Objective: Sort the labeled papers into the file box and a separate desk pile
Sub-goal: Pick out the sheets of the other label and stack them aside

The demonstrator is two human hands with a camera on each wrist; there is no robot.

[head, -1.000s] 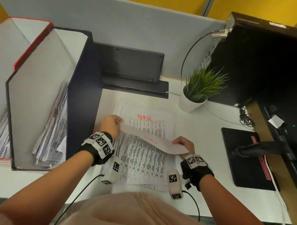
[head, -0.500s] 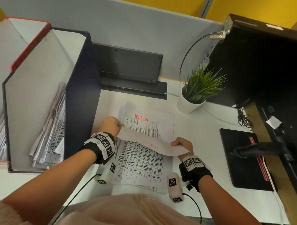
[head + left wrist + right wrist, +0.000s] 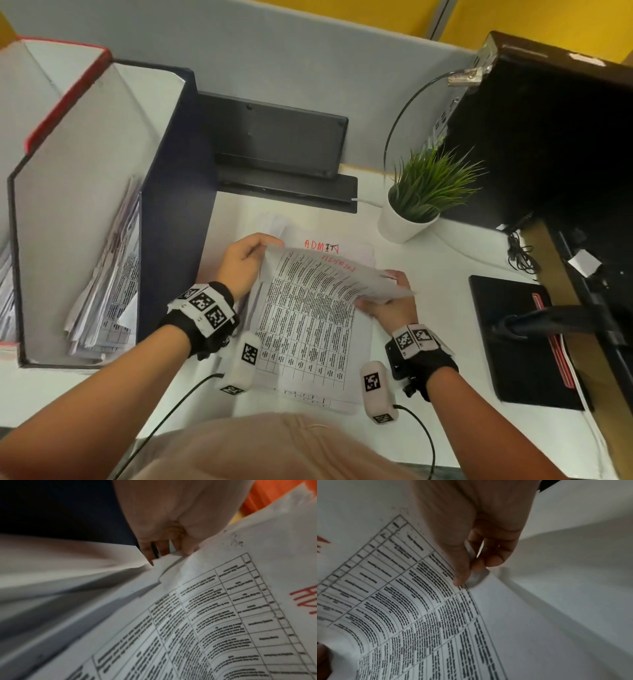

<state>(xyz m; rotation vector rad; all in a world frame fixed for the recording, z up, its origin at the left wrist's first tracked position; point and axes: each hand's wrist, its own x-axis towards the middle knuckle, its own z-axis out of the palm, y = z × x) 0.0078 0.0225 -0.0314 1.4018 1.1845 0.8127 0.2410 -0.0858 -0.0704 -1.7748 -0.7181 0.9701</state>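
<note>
Holding one printed sheet [image 3: 308,308] by both edges, left hand [image 3: 241,262] and right hand [image 3: 392,301] fingers pinching.
File box [image 3: 171,222], left of frame, holds leaning papers [image 3: 109,284].

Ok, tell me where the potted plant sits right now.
In the head view the potted plant stands at the back right of the desk, between the black stand and the dark cabinet, beyond the ADMIN papers.

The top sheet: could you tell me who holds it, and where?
Both hands: left hand pinches the sheet at its far left corner, right hand its right edge.
</note>
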